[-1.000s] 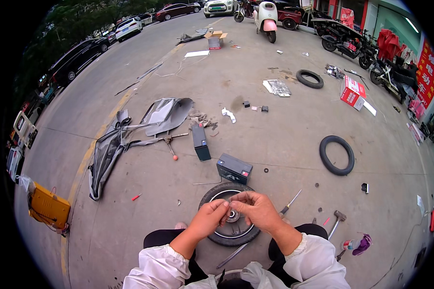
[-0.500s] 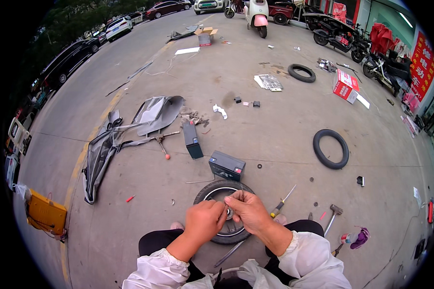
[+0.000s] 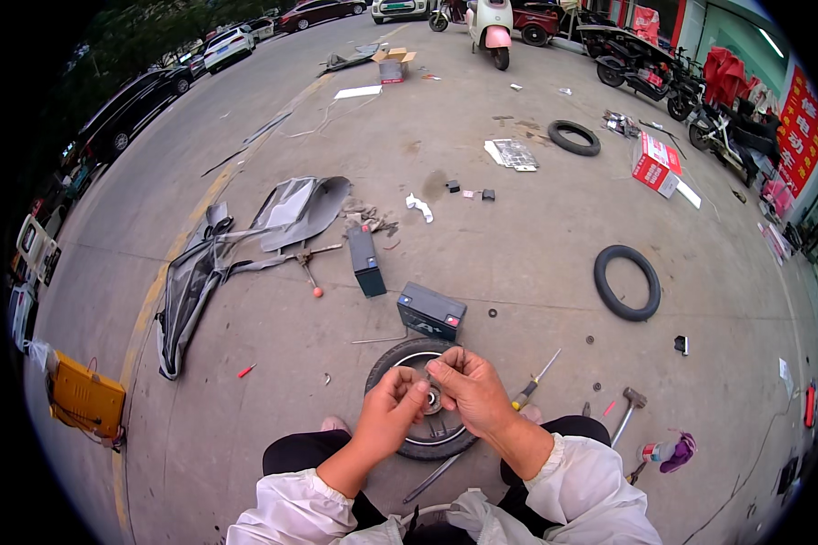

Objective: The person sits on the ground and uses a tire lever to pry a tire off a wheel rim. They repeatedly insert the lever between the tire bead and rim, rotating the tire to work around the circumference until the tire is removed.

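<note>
My left hand (image 3: 389, 413) and my right hand (image 3: 473, 395) are raised over a small spoked wheel (image 3: 434, 449) with a black tyre, lying flat between my feet. Both are closed, thumbs pressed against curled fingertips. Whatever the fingertips hold, if anything, is too small to make out. The hands partly cover the wheel, but its hub (image 3: 433, 398) shows between them. A long metal bar (image 3: 431, 480) lies by the wheel's near edge. Just beyond the wheel stands a dark battery (image 3: 432, 312), with another battery (image 3: 365, 261) to its left.
Right of the wheel lie a yellow-handled screwdriver (image 3: 534, 380), a hammer (image 3: 629, 413) and a bottle with purple cloth (image 3: 669, 452). A black rubber ring (image 3: 601, 278) lies farther right. Grey sheeting (image 3: 186, 300) and a yellow case (image 3: 87, 395) are at left. Parked scooters (image 3: 493, 32) stand beyond.
My left hand has turned and loosened from a tight fist, so its thumb and fingers show, slightly apart from the right. The right hand stays nearly in place. The view has shifted slightly.
</note>
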Demonstrator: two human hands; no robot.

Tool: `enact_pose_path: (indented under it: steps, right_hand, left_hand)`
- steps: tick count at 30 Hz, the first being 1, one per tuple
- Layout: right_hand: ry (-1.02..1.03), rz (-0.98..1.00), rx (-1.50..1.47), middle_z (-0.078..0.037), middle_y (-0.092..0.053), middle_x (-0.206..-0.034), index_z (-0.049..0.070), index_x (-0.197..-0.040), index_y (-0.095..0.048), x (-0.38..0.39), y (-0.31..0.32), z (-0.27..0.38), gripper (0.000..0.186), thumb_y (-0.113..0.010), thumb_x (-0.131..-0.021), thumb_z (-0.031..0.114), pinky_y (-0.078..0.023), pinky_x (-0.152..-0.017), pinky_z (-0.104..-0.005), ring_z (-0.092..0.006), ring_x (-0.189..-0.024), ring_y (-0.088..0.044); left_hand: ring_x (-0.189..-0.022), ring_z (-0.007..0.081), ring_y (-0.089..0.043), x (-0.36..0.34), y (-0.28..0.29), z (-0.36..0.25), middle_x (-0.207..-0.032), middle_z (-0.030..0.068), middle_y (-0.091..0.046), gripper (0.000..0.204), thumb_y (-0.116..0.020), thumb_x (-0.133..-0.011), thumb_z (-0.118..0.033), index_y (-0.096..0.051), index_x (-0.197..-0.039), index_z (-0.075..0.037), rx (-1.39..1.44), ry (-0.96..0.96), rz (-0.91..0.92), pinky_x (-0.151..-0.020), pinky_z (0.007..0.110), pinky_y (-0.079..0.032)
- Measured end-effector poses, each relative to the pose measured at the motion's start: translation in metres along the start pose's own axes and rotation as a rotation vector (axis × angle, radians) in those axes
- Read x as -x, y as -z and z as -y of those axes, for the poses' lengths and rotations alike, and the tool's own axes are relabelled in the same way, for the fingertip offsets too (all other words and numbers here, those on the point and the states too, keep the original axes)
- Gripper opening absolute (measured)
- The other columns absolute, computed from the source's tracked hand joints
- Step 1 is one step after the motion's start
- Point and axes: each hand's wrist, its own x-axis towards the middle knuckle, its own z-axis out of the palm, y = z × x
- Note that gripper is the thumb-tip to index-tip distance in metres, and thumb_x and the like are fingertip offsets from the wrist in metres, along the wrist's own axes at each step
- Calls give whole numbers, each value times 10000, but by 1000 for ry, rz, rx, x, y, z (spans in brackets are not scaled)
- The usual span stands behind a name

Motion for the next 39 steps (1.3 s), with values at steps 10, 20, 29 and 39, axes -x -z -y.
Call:
enact_pose_path:
  steps: [10, 20, 29, 39]
  right_hand:
    - [40, 136, 12, -14, -609, -746, 49, -893, -581, 3, -7, -2, 108, -637, -958, 116, -392, -482, -181, -51, -566, -505]
    - [12, 102, 78, -36, -642, -779, 51, -902, -584, 1, -4, 0, 114, -632, -963, 134, -396, -490, -177, -49, -572, -515]
    - [4, 78, 75, -17, -640, -764, 55, -897, -583, -1, -1, -2, 127, -624, -969, 151, -374, -484, -172, -34, -551, -485]
    - [-18, 129, 88, -3, -603, -773, 54, -909, -582, 2, -7, 1, 149, -599, -986, 181, -387, -478, -174, -44, -549, -492]
  left_hand:
    - [-646, 161, -574, 7, 13, -4, -726, 36, -584, 342, -484, -1016, -383, -565, -890, -76, 954, 402, 487, -623, 283, -473]
    - [-638, 139, -570, 4, 14, 1, -744, 48, -596, 310, -513, -1013, -358, -575, -929, -66, 310, 145, 140, -615, 275, -474]
    - [-631, 126, -579, 6, 7, -13, -732, 34, -604, 290, -518, -1011, -346, -575, -923, -76, 325, 252, 115, -595, 249, -482]
    - [-616, 148, -585, 3, 15, -2, -703, 36, -600, 337, -487, -1024, -331, -595, -856, -60, 448, 319, 132, -589, 277, -494]
